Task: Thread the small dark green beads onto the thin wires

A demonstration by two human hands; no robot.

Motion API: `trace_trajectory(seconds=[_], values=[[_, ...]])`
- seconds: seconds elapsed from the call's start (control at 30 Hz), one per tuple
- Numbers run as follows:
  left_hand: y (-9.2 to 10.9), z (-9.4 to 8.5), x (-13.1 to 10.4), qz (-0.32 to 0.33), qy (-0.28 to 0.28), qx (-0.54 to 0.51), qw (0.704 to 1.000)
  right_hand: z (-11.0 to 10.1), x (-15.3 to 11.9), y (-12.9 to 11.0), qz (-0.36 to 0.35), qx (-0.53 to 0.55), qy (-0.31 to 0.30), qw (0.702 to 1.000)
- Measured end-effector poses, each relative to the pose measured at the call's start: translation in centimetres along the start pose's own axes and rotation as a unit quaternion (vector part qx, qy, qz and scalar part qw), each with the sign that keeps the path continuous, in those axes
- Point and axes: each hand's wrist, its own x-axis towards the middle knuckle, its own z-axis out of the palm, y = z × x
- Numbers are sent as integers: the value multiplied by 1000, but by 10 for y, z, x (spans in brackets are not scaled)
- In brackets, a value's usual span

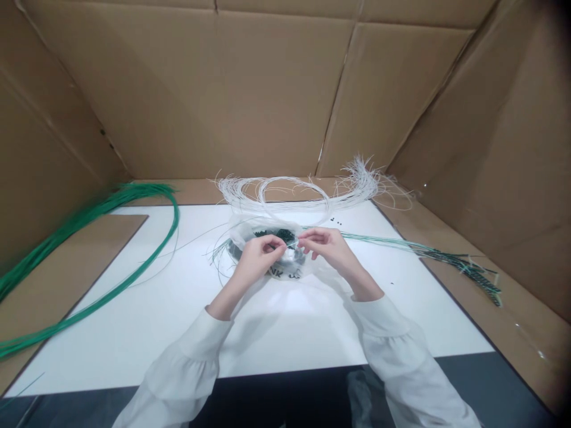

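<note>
Over a clear plastic bag [289, 268] of small dark pieces [281, 235], both of my hands are raised at the middle of the white board. My left hand [266, 249] is closed in a pinch at one end of a thin pale strand [292, 244]. Facing it, my right hand [322, 241] pinches the strand's other side. The fingertips are a short gap apart. What exactly sits on the strand between them is too small to tell. Thin green strands [379, 239] run from behind my right hand toward the right, ending in dark beaded tips [484, 279].
A large bundle of green strands [134, 276] curves across the left side. Coiled white strands [294, 205] lie at the back edge of the white board [285, 333]. A few black bits [336, 222] rest behind my right hand. Cardboard walls [200, 89] stand at the back and both sides.
</note>
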Motion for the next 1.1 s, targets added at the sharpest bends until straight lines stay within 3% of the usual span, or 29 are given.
trace_trajectory(seconds=[0.2,0.57,0.9,1.1], values=[[-1,0,1,-20,3,-26,999,-2,0,1,-23,0,0,1000],[3,0,-1,-13,0,28,1000,3,1,4,-18,-14,23,999],[-1,0,1,-15,-16,31,999,3,2,8,-24,-55,-20,998],[-4,-2,3,-34,-10,3,999,2,3,6,-1,9,-3,1000]])
